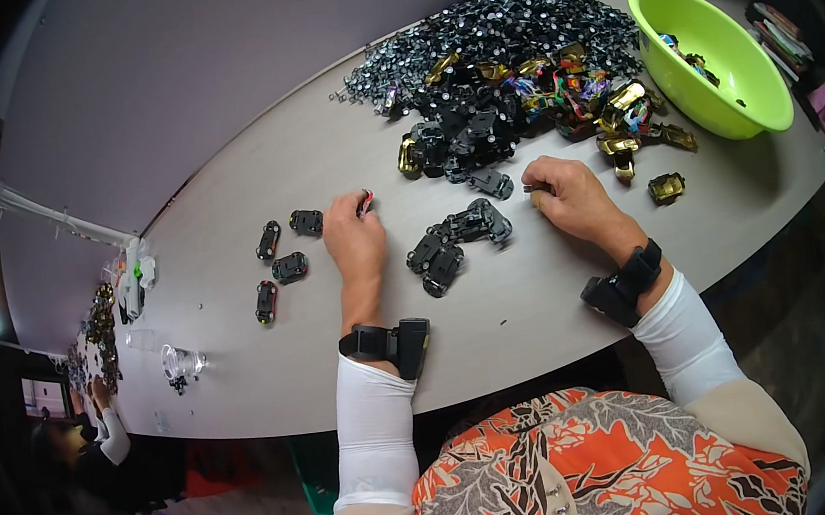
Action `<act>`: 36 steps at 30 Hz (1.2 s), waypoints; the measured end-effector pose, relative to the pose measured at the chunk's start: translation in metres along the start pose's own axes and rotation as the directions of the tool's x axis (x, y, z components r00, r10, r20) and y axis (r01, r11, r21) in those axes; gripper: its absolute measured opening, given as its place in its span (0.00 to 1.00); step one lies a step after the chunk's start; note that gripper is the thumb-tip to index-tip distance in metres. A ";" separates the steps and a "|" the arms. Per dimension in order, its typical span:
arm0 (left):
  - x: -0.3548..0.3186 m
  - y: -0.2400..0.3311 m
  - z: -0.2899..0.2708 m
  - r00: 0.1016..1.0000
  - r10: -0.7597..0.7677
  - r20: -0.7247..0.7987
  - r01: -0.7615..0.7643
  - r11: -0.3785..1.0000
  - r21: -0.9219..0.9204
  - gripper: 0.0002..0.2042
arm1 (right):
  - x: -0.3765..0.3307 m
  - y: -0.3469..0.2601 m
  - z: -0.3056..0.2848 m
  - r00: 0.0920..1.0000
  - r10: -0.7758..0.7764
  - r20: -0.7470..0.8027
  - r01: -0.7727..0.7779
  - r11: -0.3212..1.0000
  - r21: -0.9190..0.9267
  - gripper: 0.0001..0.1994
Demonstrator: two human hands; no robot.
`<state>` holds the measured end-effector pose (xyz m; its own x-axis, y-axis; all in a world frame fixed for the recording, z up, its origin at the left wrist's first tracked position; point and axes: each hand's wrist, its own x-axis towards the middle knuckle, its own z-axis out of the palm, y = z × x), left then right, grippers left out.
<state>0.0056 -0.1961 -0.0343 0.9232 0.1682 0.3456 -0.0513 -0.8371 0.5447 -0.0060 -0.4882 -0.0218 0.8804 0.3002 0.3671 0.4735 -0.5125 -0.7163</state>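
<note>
L hand [353, 228] pinches small red toy part [366, 200], R hand [569, 195] is curled, can't tell if holding sth., lime-green bowl [750, 71] nr far right corner of worktop [484, 361].

Left hand [355, 235], right hand [569, 199]: bare. Just behind each hand, at wrist: black strap [644, 264], blocky black module [413, 348]. Farther back from hands: white forearm sleeves [376, 427], wrinkled. Beyond those: beige upper sleeves [751, 418]. Farthest from hands: leaf-print garment [634, 455], orange, grey, black, cream; small shiny fastenings [560, 509] down front.
</note>
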 end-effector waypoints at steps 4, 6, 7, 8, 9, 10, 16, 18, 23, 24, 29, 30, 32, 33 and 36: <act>-0.011 0.023 -0.003 0.950 -0.131 0.283 0.303 0.605 -0.736 0.16 | -0.002 -0.008 0.004 0.995 0.091 -0.029 -0.074 0.931 0.358 0.08; -0.022 0.040 -0.007 0.910 -0.058 0.411 0.408 0.298 -0.863 0.16 | -0.003 -0.024 0.010 0.990 0.139 -0.002 -0.118 0.852 0.511 0.09; -0.027 0.055 -0.010 0.875 -0.022 0.484 0.474 0.247 -0.845 0.16 | -0.006 -0.034 0.009 0.990 0.144 0.007 -0.127 0.850 0.512 0.09; -0.033 0.066 -0.013 0.834 0.015 0.552 0.538 0.199 -0.819 0.16 | -0.008 -0.042 0.010 0.989 0.149 0.018 -0.137 0.846 0.515 0.09; -0.036 0.071 -0.013 0.815 0.061 0.576 0.558 0.185 -0.809 0.16 | -0.008 -0.046 0.011 1.000 -0.011 -0.023 0.020 0.913 0.407 0.09; -0.040 0.075 -0.012 0.814 0.069 0.577 0.556 0.195 -0.808 0.16 | -0.009 -0.046 0.016 0.994 -0.094 -0.050 0.106 0.906 0.410 0.09; -0.044 0.083 -0.019 0.772 0.139 0.620 0.572 0.270 -0.774 0.24 | -0.009 -0.052 0.012 0.927 -0.352 -0.128 0.374 0.888 0.266 0.10; -0.046 0.082 -0.018 0.768 0.186 0.613 0.552 0.294 -0.781 0.26 | -0.010 -0.061 0.018 0.892 -0.442 -0.089 0.451 0.876 0.170 0.10; -0.042 0.078 -0.026 0.781 0.179 0.598 0.539 0.289 -0.791 0.24 | -0.011 -0.046 0.016 0.947 -0.320 0.014 0.318 0.946 0.062 0.12; -0.040 0.074 -0.032 0.853 0.109 0.510 0.458 0.311 -0.833 0.22 | -0.011 -0.049 0.009 0.978 -0.207 -0.006 0.207 0.977 0.057 0.10; -0.046 0.033 -0.035 0.968 -0.064 0.242 0.169 0.881 -0.441 0.15 | -0.013 -0.025 -0.002 0.999 -0.032 0.036 0.037 0.990 -0.135 0.09; -0.050 0.032 -0.033 0.971 -0.005 0.239 0.105 0.906 -0.410 0.15 | -0.014 -0.022 -0.002 0.998 -0.010 0.065 0.021 0.983 -0.185 0.09; -0.057 0.036 -0.026 0.963 0.118 0.242 -0.027 0.937 -0.348 0.15 | -0.015 -0.022 -0.002 0.992 0.018 0.126 0.015 0.967 -0.254 0.09; -0.057 0.043 -0.029 0.936 0.154 0.317 -0.087 0.973 -0.216 0.18 | -0.015 -0.022 -0.001 0.989 0.018 0.144 0.023 0.960 -0.278 0.08; -0.056 0.043 -0.020 0.950 0.017 0.311 0.095 0.935 -0.342 0.18 | -0.015 -0.019 0.000 0.990 0.015 0.137 0.030 0.947 -0.319 0.09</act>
<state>-0.0557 -0.2307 -0.0152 0.9949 -0.0164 0.1000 -0.0905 -0.5883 0.8036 -0.0283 -0.4827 -0.0133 0.8755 0.3998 0.2714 0.4832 -0.7330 -0.4788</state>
